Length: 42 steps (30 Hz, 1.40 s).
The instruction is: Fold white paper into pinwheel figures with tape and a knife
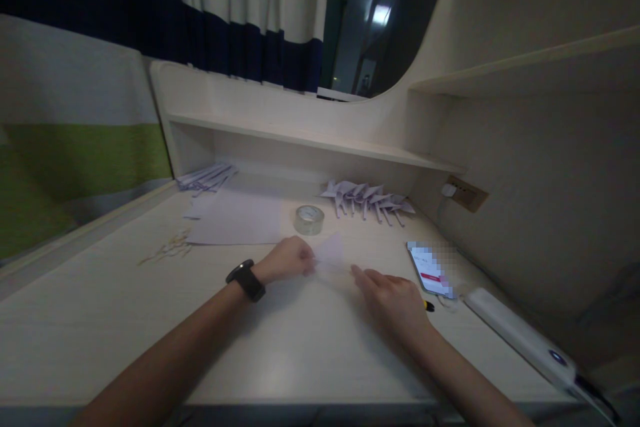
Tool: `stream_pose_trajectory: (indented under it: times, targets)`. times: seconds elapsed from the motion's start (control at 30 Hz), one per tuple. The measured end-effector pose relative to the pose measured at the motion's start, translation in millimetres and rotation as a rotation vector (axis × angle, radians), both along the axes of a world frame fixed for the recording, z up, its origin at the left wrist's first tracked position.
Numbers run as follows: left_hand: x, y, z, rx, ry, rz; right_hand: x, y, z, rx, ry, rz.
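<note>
Left hand: the left hand (289, 259), a black watch (246, 279) on its wrist, is curled with fingertips pinching the left edge of a small white paper piece (330, 255).
Right hand: the right hand (391, 297) lies palm down with fingers extended toward the paper's right side — fingertips appear to press on or just beside the sheet; exact contact is hard to tell.
Paper: it sits at the middle of the desk (280, 347), between the 2 hands, partly raised, pale and slightly blurred.
Step in hand: by the look of it, a fold or crease is being set in the paper — 1 hand gripping, the other steadying.
Next move calls for: probably a firm hold at the pinched edge and an even press along the fold line, so the thin sheet does not slip or skew.
Nearby: a roll of clear tape (309, 219) just beyond the paper; flat white sheets (235, 221) to the far left of it.
Far side: a row of folded paper planes (369, 199) at the far right under the shelf, another stack (206, 178) at the far left.
Right side: a phone (430, 269) with lit screen, and a white power strip (520, 335) nearer the edge.
</note>
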State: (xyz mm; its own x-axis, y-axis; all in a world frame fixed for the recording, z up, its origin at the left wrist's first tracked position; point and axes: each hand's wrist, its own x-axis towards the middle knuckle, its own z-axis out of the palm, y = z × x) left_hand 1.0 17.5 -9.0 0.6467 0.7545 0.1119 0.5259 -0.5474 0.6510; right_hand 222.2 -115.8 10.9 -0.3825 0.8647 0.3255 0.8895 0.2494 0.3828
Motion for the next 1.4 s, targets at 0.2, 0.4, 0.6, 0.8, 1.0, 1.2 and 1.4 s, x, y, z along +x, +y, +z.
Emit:
stream_pose_trajectory:
  times: [0.2,0.4,0.6,0.8,1.0,1.2,1.4]
  targets:
    - [0.2,-1.5,0.7,0.031,0.039,-0.001,-2.0,-1.6,0.4,0.040,-0.039,0.031]
    - [1.9,-3.9,2.7,0.001,0.077,-0.023,2.1,0.6,0.8,0.203,-0.077,0.160]
    - [2.4,-5.3,3.9,-0.028,0.102,-0.023,0.6,-0.4,3.2,0.259,-0.104,0.232]
    - [-0.1,-1.0,1.2,-0.031,0.032,-0.013,4.1,-1.5,4.9,0.168,-0.082,0.160]
    - [-2.2,6.0,-0.2,-0.169,-0.176,0.046,21.4,20.9,3.0,0.106,0.271,-0.098]
    - [-2.7,1.3,4.8,-0.437,-0.465,0.114,34.2,72.2,-0.1,-0.015,0.511,-0.291]
    - [-7.4,6.4,2.6,-0.385,-0.386,0.118,38.2,104.9,-12.8,-0.103,0.583,-0.532]
